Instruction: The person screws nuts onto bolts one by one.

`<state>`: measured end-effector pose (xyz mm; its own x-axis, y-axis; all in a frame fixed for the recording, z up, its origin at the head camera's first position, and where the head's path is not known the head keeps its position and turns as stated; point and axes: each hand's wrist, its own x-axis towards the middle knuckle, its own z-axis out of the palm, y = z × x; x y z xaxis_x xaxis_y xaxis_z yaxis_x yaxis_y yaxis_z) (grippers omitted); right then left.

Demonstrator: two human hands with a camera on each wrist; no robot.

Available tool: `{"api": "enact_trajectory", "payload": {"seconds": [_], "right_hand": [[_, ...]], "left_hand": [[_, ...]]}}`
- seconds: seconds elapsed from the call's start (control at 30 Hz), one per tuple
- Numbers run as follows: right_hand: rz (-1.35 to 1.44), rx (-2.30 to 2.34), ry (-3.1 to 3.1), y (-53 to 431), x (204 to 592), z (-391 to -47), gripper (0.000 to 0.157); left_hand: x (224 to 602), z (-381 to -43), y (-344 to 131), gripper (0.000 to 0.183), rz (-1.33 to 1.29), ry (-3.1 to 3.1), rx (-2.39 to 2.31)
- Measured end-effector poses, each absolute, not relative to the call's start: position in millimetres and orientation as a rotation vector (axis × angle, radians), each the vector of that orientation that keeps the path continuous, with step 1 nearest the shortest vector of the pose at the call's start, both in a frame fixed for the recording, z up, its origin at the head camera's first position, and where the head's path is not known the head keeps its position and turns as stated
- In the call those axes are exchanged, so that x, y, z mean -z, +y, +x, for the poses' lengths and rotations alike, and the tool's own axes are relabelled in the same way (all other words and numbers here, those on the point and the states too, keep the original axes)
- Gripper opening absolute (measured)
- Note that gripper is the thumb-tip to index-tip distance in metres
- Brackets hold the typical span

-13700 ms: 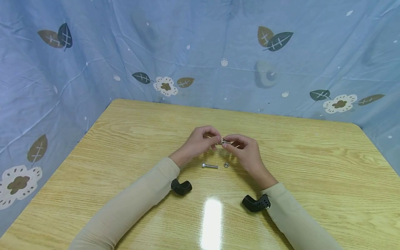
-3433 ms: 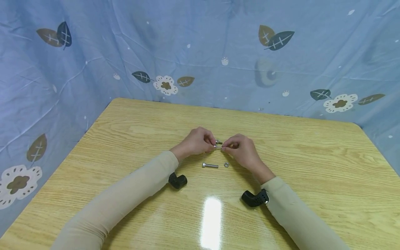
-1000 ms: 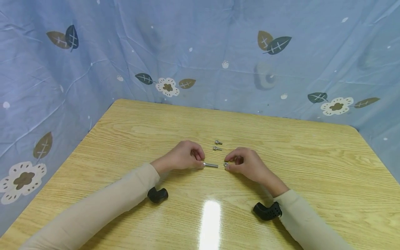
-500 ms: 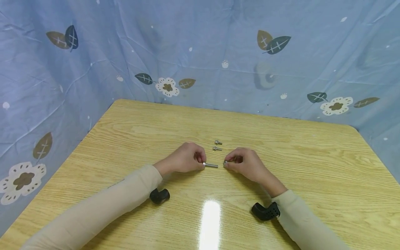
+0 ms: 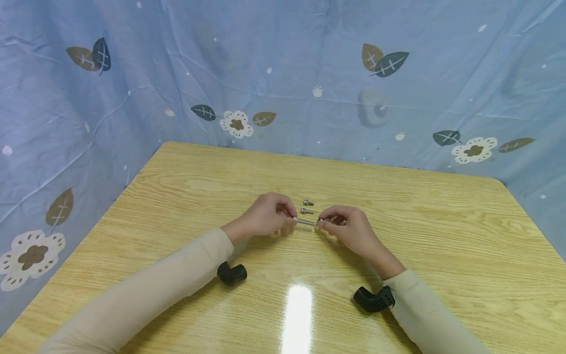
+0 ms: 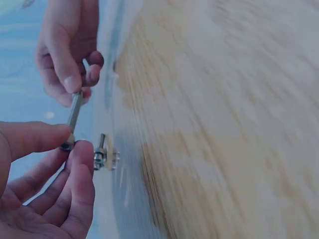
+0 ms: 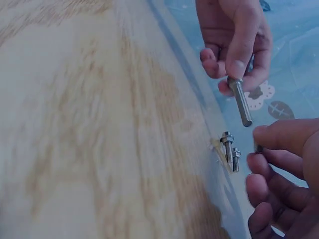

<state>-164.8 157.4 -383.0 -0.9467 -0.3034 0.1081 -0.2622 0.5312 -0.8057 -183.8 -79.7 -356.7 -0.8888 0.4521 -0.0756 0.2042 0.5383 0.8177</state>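
My left hand point(image 5: 268, 215) pinches the head of a long silver bolt point(image 5: 305, 221) between thumb and fingers, its threaded shank pointing right. Facing it, my right hand point(image 5: 350, 228) pinches a small nut point(image 5: 320, 221) between thumb and forefinger. The bolt's tip is close to the nut in the head view, and in the right wrist view a gap shows between the bolt point(image 7: 241, 103) and the nut point(image 7: 258, 148), which is mostly covered by fingers. Just behind lie two shorter bolts, the rear bolt point(image 5: 308, 202) and the front bolt point(image 5: 306, 211), each with a nut on its shank.
The wooden table point(image 5: 212, 172) carries a bright light reflection point(image 5: 298, 314) toward its front. A blue patterned cloth point(image 5: 292, 59) hangs behind and at the left. Each wrist wears a black camera mount, the left mount point(image 5: 232, 273) and the right mount point(image 5: 374, 299).
Both hands have come from the two short bolts to the long bolt and nut. The bolt and nut are picked up off the table and brought slightly away from me, closer together.
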Motion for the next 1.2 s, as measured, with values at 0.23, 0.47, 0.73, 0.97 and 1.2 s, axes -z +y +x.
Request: {"api": "enact_trajectory", "payload": {"seconds": [0.23,0.47,0.73,0.97,1.2], "right_hand": [[-0.393,1.586,2.636,157,380,-166,0.022],[-0.364,1.660,2.597,156,379,-167,0.023],[-0.352,1.718,2.554,155,378,-167,0.028],[-0.405,1.756,2.555,157,379,-168,0.028],[-0.407,1.800,2.535,157,379,-168,0.028]], "left_hand": [[357,-187,-74,0.003,0.435,2.441,-1.385],[357,-187,-70,0.004,0.387,2.437,-1.454],[358,-189,-67,0.004,0.347,2.362,-1.560],[360,-192,-67,0.005,0.305,2.245,-1.656],[359,-195,-69,0.009,0.277,2.209,-1.675]]}}
